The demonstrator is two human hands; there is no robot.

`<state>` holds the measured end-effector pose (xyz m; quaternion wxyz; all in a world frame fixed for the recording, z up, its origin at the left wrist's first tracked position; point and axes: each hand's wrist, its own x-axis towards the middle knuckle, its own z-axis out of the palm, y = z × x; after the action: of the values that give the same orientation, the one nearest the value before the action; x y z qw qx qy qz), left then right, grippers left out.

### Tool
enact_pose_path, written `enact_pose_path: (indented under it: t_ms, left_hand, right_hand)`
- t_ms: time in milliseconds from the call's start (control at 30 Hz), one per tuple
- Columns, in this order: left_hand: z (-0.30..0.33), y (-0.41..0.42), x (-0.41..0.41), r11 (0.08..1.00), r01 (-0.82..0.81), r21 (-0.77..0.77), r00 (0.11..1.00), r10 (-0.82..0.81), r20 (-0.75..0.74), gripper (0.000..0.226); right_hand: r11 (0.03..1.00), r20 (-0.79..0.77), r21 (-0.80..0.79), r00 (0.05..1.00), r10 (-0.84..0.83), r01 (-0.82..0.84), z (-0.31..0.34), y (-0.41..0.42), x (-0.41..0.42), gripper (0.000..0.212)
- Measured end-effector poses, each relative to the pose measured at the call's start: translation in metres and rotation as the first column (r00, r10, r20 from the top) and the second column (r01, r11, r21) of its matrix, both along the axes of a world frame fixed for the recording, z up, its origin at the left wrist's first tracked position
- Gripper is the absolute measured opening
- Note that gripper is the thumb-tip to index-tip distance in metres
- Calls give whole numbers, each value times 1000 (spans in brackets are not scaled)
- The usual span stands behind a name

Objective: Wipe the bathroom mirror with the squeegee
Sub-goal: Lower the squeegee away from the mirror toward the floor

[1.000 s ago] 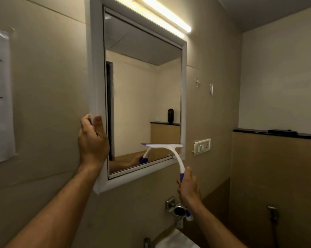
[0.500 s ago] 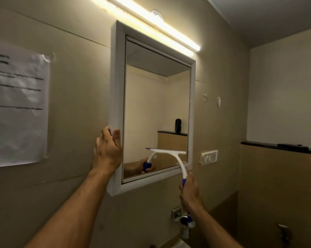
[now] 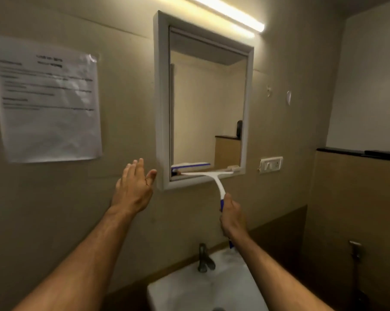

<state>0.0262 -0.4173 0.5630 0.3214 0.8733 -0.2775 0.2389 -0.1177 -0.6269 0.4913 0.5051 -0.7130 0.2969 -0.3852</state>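
A white-framed mirror (image 3: 161, 104) hangs on the beige wall. The white squeegee (image 3: 214, 178) has a blue grip, and its blade lies across the bottom edge of the glass, by the lower frame. My right hand (image 3: 231, 217) grips the squeegee's handle below the mirror. My left hand (image 3: 133, 189) hovers open with straight fingers just left of the frame's lower left corner, its thumb close to the frame but apart from it.
A white sink (image 3: 203, 290) with a dark tap (image 3: 204, 259) stands below the mirror. A printed paper sheet (image 3: 48, 99) is stuck to the wall at left. A switch plate (image 3: 270, 164) sits right of the mirror, a tube light (image 3: 232, 15) above it, a dark ledge (image 3: 357, 152) at right.
My left hand has let go of the mirror frame and pulled away, fingers spread. The squeegee blade has moved down to the bottom edge of the glass. The view has tilted down, showing the sink.
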Motion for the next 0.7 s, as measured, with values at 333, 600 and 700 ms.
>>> enact_pose_path:
  t_ms: [333,600,700]
  left_hand:
    - [-164,169,-54,949,-139,284,976,180,-124,78]
    - [-326,316,-63,835,-192,516,890,369,-267,73]
    - [-368,368,-59,830,-185,526,851,404,-337,72]
  right_hand:
    - [983,-102,90,980,171,-162,-116,171,-25,12]
    - [903,-377,266,825,421,-338,-260,310,-10,41]
    - [897,-459,310,776,433,-317,-306,353,0,38]
